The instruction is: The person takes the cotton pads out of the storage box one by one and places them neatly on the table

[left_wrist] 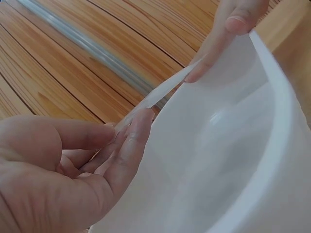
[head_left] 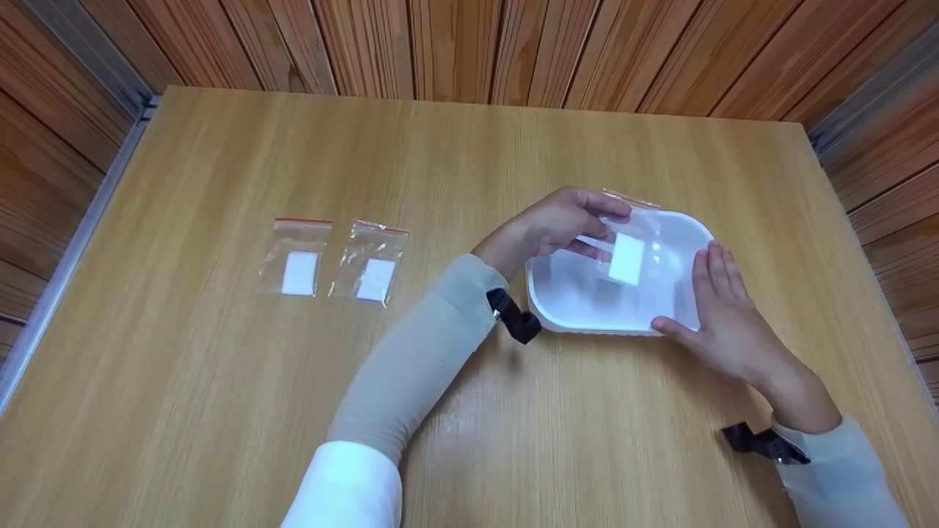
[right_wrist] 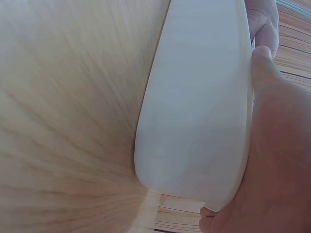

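My left hand [head_left: 561, 226] is over a white plastic basin [head_left: 579, 319] and pinches a clear zip bag [head_left: 626, 258] between thumb and fingers. A white rectangular piece shows inside the bag, and a red strip runs along its top. In the left wrist view the bag [left_wrist: 170, 86] appears nearly edge-on above the basin's inside. My right hand [head_left: 726, 315] rests on the basin's right rim with its fingers extended and the thumb toward the front edge. From the right wrist view, the basin's outer wall [right_wrist: 194, 107] stands on the table.
Two similar zip bags, one [head_left: 299, 271] farther left and another [head_left: 376, 279] beside it, lie flat on the wooden table [head_left: 220, 381]. Wood-plank walls [head_left: 455, 51] stand along the back and sides, with metal rails [head_left: 81, 220] at the table's sides.
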### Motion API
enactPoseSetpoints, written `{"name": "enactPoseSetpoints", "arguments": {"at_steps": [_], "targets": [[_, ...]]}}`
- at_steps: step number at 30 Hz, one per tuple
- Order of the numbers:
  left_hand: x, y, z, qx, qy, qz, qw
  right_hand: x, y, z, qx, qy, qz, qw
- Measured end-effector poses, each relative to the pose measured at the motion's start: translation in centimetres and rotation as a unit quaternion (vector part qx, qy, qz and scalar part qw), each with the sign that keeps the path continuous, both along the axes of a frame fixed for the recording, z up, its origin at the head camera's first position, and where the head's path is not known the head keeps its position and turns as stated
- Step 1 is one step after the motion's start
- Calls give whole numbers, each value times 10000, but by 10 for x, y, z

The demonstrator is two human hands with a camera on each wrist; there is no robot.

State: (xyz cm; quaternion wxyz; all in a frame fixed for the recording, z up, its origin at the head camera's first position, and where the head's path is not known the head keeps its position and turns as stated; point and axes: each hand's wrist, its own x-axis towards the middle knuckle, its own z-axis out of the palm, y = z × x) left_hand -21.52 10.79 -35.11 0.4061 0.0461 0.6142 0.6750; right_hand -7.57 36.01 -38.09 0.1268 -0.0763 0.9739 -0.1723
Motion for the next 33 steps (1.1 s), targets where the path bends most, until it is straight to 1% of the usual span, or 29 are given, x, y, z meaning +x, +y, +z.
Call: {"name": "enactPoseSetpoints", "arguments": {"at_steps": [8, 16, 33], "targets": [[-1, -7, 0, 21, -51, -19, 10000, 0, 0, 0, 26, 6, 4, 10000], [-1, -16, -5, 219, -22, -18, 9998, -1, 0, -1, -39, 36, -1, 10000], [-1, -32, -5, 131, 21, -89, 9999, 0, 0, 0, 10, -14, -54, 10000]]}}
